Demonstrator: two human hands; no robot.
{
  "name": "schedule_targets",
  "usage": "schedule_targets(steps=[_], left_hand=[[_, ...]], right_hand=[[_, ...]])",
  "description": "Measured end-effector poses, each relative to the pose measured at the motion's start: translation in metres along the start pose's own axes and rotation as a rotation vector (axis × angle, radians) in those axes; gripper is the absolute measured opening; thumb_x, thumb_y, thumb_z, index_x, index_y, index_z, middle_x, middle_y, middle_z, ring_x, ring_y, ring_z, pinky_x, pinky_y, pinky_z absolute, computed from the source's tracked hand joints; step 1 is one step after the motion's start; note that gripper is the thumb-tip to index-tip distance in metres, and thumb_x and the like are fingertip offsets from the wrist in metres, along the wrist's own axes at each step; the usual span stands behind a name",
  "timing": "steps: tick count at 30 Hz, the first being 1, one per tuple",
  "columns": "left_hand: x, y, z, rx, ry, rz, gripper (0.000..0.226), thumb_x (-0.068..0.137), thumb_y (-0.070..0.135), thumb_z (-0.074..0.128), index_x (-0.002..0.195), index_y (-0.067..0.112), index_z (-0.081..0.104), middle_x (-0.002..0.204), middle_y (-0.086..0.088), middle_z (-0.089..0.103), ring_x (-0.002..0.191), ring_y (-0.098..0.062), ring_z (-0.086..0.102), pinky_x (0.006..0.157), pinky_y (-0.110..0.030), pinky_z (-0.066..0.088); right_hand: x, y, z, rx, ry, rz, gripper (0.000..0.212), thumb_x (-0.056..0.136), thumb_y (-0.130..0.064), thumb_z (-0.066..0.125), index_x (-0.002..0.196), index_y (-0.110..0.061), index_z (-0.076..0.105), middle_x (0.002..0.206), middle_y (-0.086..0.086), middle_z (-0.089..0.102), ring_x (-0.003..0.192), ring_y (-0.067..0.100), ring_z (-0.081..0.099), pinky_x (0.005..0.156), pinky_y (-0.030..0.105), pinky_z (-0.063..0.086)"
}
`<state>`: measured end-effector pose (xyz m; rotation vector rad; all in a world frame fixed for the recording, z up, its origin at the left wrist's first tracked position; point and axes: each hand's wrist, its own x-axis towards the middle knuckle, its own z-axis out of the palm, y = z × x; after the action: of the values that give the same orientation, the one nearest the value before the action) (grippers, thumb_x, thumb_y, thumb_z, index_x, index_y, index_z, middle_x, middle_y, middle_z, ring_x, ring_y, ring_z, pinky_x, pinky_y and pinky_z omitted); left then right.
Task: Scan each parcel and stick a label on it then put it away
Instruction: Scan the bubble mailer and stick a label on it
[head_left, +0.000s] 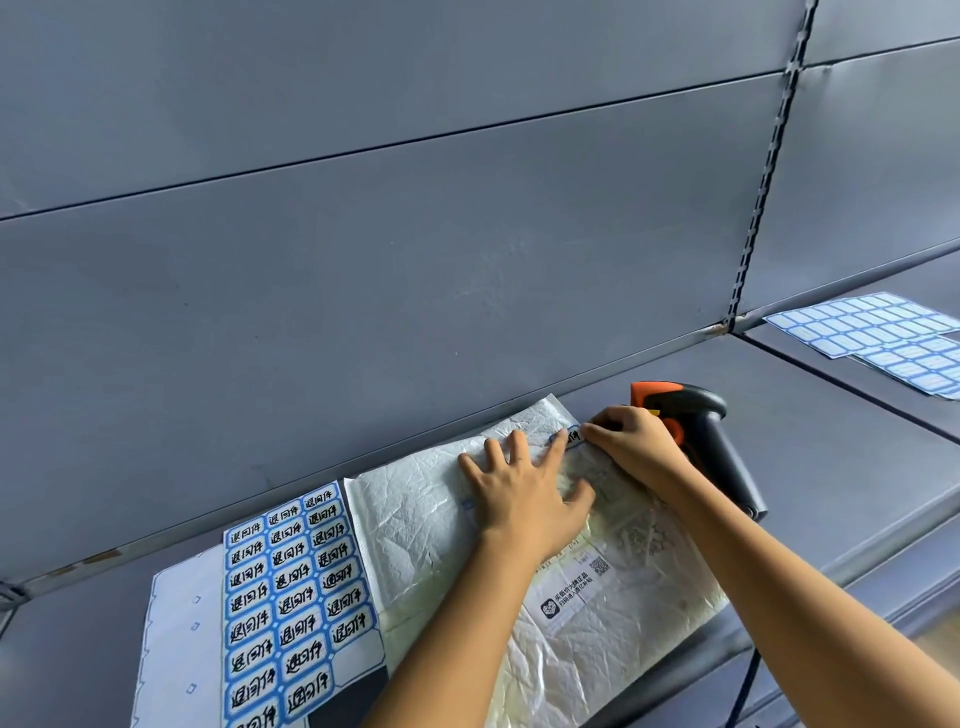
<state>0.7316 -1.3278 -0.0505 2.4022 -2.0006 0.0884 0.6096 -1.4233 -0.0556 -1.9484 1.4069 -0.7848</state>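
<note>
A white crinkled bubble-mailer parcel (415, 514) lies flat on the grey shelf (810, 447). My left hand (524, 493) rests on it with fingers spread, the index fingertip touching a small blue-edged label (571, 435) at the parcel's far corner. My right hand (636, 444) has its fingers bent over the label's right end, pressing or pinching it there. A printed shipping label (576, 587) shows between my forearms. Just behind my right hand lies the black and orange barcode scanner (711, 441).
A sheet of blue-bordered handwritten labels (291, 597) lies left of the parcel, over a white backing sheet (176, 639). More blank blue label sheets (883, 332) sit on the neighbouring shelf at right. A grey back panel (415, 234) rises behind; the shelf's front edge is near.
</note>
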Motion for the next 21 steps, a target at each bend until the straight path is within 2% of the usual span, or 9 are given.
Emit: schedule_targets(steps=[8, 16, 19, 21], left_hand=[[0.002, 0.001, -0.002, -0.023, 0.022, 0.001, 0.061, 0.087, 0.06, 0.03, 0.144, 0.043, 0.019, 0.14, -0.014, 0.032, 0.122, -0.035, 0.03, 0.1, -0.062, 0.021], [0.0, 0.001, 0.005, -0.057, 0.098, -0.035, 0.071, 0.077, 0.063, 0.017, 0.145, 0.045, 0.014, 0.139, -0.012, 0.034, 0.123, -0.034, 0.032, 0.1, -0.06, 0.021], [-0.003, 0.0, 0.007, -0.081, 0.174, -0.049, 0.077, 0.068, 0.063, 0.011, 0.141, 0.044, 0.028, 0.133, -0.01, 0.042, 0.117, -0.033, 0.039, 0.097, -0.055, 0.026], [-0.004, -0.001, 0.006, -0.079, 0.178, -0.052, 0.077, 0.067, 0.062, 0.013, 0.14, 0.043, 0.032, 0.133, -0.008, 0.042, 0.118, -0.032, 0.039, 0.098, -0.053, 0.025]], right_hand=[[-0.001, 0.001, 0.001, -0.041, -0.005, 0.006, 0.015, 0.087, -0.026, 0.062, 0.088, -0.014, 0.071, 0.079, -0.003, 0.065, 0.073, 0.011, 0.056, 0.064, 0.024, 0.041], [-0.003, -0.004, -0.003, -0.019, -0.034, 0.037, 0.013, 0.087, -0.025, 0.063, 0.084, -0.015, 0.07, 0.076, -0.002, 0.064, 0.072, 0.012, 0.057, 0.061, 0.023, 0.039], [-0.004, -0.009, -0.005, 0.016, -0.064, 0.083, 0.009, 0.087, -0.024, 0.062, 0.085, -0.016, 0.065, 0.081, 0.001, 0.064, 0.078, 0.017, 0.057, 0.066, 0.025, 0.041], [-0.008, -0.012, -0.003, -0.016, -0.036, 0.055, 0.01, 0.087, -0.019, 0.06, 0.092, -0.011, 0.062, 0.09, 0.004, 0.056, 0.082, 0.02, 0.053, 0.067, 0.026, 0.036]])
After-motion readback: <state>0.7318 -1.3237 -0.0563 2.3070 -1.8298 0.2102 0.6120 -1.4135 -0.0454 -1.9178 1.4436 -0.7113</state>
